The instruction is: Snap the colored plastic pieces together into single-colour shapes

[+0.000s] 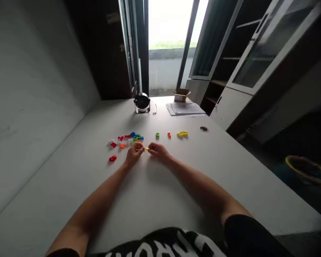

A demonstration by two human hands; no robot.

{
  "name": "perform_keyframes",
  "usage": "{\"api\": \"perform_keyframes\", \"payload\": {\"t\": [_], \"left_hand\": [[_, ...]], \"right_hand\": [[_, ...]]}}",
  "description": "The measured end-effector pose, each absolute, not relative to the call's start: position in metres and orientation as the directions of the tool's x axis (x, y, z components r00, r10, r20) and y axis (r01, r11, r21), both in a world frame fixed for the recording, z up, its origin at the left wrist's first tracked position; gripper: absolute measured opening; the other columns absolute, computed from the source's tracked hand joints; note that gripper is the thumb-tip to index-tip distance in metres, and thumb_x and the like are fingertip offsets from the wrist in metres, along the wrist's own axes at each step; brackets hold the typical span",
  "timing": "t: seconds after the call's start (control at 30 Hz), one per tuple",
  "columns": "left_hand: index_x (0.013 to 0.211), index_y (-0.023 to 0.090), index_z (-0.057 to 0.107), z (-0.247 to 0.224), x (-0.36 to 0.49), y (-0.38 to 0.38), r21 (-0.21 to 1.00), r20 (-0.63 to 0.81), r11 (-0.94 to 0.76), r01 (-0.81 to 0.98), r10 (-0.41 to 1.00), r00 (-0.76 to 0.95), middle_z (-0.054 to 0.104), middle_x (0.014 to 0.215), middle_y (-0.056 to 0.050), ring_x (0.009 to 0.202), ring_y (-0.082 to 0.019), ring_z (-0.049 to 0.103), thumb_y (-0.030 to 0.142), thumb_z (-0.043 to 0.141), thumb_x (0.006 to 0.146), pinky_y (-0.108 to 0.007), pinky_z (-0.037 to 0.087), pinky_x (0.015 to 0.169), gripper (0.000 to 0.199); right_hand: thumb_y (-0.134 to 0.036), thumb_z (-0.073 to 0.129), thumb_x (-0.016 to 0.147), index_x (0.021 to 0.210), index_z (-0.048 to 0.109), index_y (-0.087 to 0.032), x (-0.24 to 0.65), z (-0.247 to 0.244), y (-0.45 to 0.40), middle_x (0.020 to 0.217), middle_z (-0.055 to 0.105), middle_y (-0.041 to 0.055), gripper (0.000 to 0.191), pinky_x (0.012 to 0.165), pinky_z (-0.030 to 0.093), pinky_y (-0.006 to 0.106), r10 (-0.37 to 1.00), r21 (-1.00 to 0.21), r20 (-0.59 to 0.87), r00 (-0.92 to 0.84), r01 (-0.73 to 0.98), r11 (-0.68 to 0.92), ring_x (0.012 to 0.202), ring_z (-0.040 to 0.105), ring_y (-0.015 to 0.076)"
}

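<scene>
Head cam: your L hand [134,152] + R hand [158,150] pinch slim yellow plastic-ish piece [146,149], inboard of white tabletop [155,192] L edge; prob. two-handed adjusting, next needs steady grip.

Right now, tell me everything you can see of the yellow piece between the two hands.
The yellow piece is small, bright and plastic-looking, lying roughly crosswise. The left hand pinches its left end and the right hand its right, so fingers hide part of it. It is over the white table; whether it touches the surface, or is several joined parts, I can't tell.
</scene>
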State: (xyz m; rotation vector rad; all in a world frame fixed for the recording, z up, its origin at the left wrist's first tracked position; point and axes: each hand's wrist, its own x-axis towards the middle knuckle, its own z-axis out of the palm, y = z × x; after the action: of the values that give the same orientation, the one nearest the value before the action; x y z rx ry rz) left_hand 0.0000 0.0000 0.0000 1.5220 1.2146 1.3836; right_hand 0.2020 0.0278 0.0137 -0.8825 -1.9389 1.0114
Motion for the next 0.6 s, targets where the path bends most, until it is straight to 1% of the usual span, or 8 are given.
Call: {"api": "perform_keyframes", "payload": {"t": [0.13,0.23,0.33,0.47,0.6], "left_hand": [[0.108,0.018,0.062,-0.001,-0.002,0.001,0.963,0.248,-0.247,0.103,0.969,0.007,0.067,0.093,-0.005,0.076,-0.015,0.065,0.050,0.067,0.087,-0.028,0.052,0.071,0.039],[0.105,0.015,0.065,0.001,-0.003,0.001,0.969,0.217,-0.229,0.092,0.969,0.122,0.067,0.086,-0.005,0.070,-0.014,0.064,0.051,0.062,0.091,-0.028,0.051,0.068,0.039],[0.104,0.014,0.067,0.004,-0.004,0.000,0.967,0.204,-0.228,0.116,0.961,0.185,0.067,0.088,-0.006,0.071,-0.015,0.065,0.050,0.063,0.091,-0.029,0.052,0.068,0.039],[0.109,0.014,0.067,0.009,-0.004,-0.002,0.973,0.182,-0.208,0.101,0.958,0.222,0.070,0.094,-0.009,0.076,-0.017,0.067,0.051,0.063,0.092,-0.031,0.053,0.070,0.041],[0.109,0.012,0.069,0.016,-0.002,-0.005,0.973,0.179,-0.214,0.086,0.936,0.304,0.071,0.092,-0.011,0.077,-0.018,0.066,0.050,0.058,0.095,-0.033,0.054,0.074,0.042]], "right_hand": [[-0.031,0.060,0.082,0.079,0.061,-0.019,0.202,0.012,0.028,0.067,0.057,-0.0028,0.012,0.059,0.037,0.023,0.825,-0.806,0.376,-0.422,0.291,0.516,0.060,0.045,0.0106],[-0.025,0.059,0.083,0.082,0.063,-0.019,0.204,0.014,0.027,0.069,0.059,-0.0019,0.007,0.061,0.038,0.023,0.767,-0.704,0.471,-0.436,0.337,0.625,0.061,0.047,0.0107],[-0.022,0.058,0.084,0.087,0.063,-0.020,0.206,0.017,0.024,0.074,0.063,-0.0008,0.006,0.063,0.039,0.023,0.709,-0.625,0.534,-0.462,0.349,0.698,0.062,0.050,0.0111],[-0.022,0.058,0.087,0.091,0.062,-0.021,0.207,0.021,0.022,0.076,0.064,-0.0004,0.006,0.063,0.039,0.023,0.684,-0.582,0.564,-0.463,0.365,0.727,0.062,0.052,0.0111],[-0.027,0.059,0.090,0.091,0.062,-0.020,0.208,0.022,0.021,0.077,0.065,0.0004,0.007,0.063,0.040,0.023,0.677,-0.561,0.569,-0.467,0.381,0.734,0.063,0.053,0.0112]]}}
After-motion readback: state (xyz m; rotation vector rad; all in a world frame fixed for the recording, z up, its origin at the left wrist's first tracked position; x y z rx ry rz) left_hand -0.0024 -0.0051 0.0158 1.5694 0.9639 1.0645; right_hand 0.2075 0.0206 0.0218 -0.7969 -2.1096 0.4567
